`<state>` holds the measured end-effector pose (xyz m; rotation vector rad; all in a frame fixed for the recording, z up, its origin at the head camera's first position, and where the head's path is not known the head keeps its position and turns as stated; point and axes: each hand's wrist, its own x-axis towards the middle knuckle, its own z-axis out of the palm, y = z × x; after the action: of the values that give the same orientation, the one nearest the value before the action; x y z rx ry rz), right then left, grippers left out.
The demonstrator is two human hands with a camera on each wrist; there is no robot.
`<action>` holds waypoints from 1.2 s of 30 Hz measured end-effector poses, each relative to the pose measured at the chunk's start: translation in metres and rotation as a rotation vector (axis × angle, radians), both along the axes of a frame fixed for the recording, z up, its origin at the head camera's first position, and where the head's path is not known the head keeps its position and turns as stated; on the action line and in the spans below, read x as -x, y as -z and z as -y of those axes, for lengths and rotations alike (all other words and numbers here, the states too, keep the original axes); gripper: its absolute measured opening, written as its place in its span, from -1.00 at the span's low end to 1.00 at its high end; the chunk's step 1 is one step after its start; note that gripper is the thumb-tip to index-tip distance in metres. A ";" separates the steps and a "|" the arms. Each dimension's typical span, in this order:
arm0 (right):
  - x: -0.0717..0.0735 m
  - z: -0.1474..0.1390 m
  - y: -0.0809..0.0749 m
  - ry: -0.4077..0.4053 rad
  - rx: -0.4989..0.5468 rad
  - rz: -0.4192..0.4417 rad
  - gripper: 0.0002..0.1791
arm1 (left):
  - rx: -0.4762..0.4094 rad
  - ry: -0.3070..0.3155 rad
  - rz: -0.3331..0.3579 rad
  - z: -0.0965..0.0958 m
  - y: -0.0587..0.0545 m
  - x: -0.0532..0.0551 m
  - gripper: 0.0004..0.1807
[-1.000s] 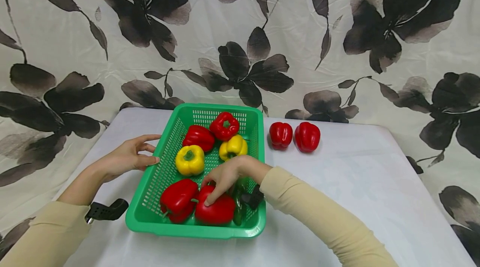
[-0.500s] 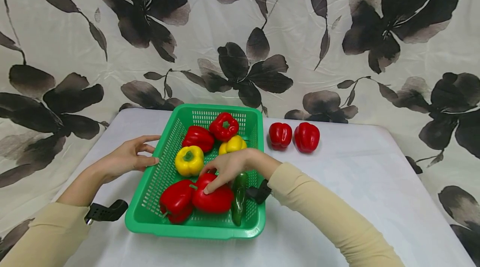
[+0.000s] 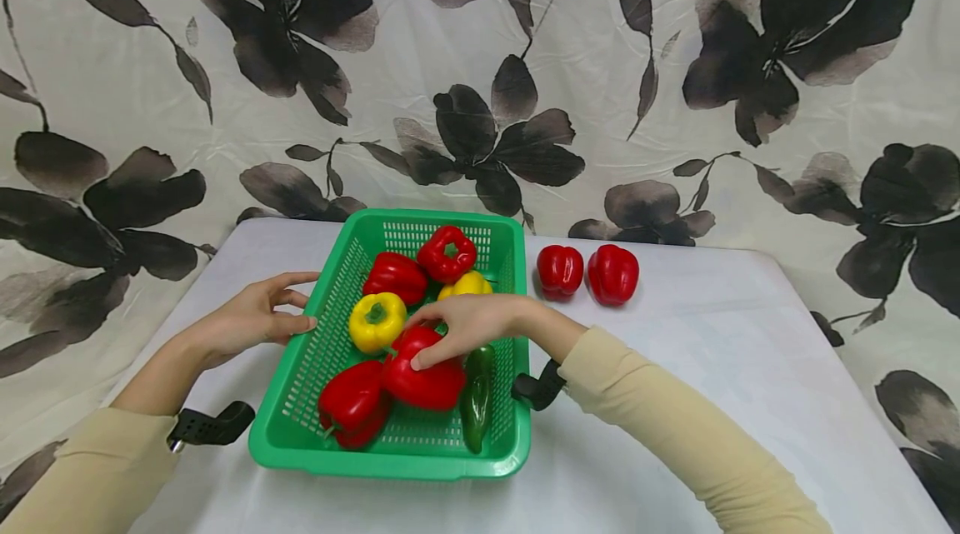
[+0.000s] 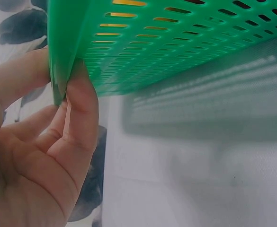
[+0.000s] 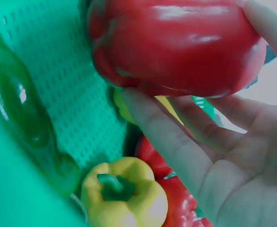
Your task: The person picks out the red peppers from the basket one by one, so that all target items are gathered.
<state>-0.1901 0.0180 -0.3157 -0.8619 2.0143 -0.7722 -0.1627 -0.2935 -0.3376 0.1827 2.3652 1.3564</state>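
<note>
On the left, a beige sleeve (image 3: 105, 463) leads to the left hand (image 3: 258, 313), which pinches the side rim of a green basket (image 3: 375, 465), fingers on both faces of the rim. The basket is shiny plastic, rectangular with rounded corners, pierced by rows of small slots. Inside, at the near left, lies a glossy lobed red pepper (image 3: 355, 403); behind it sits a squat yellow pepper (image 3: 377, 322), stem up, and farther back two more red peppers (image 3: 395, 277) (image 3: 447, 254). Right of these, the right hand (image 3: 468, 326) grips the large red pepper (image 3: 422, 380) between thumb and fingers, within the basket; whether it touches the floor beneath is unclear. It is deep red, blocky and plump, with smooth, waxy skin, bright highlights, a lobed end and a short green stem at its left. Another yellow pepper (image 3: 467, 283) shows partly behind that hand. Along the right wall lies a long, slim, dark green vegetable (image 3: 477, 401), smooth and glossy. Beyond the basket, two ribbed, shiny red peppers (image 3: 560, 271) (image 3: 613, 275) stand near each other on the white-covered bench (image 3: 712, 326).
</note>
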 end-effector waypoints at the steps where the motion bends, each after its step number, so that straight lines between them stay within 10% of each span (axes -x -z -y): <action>1: 0.000 -0.002 0.000 0.007 0.010 -0.003 -0.41 | -0.001 -0.002 0.001 0.000 0.000 0.000 -0.11; 36: 0.001 -0.077 -0.023 0.363 0.201 -0.077 -0.40 | 0.016 -0.008 -0.010 -0.001 0.001 0.000 -0.11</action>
<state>-0.1915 0.0949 -0.2930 -0.6490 2.2208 -1.1753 -0.1629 -0.2925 -0.3384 0.1760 2.3864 1.3424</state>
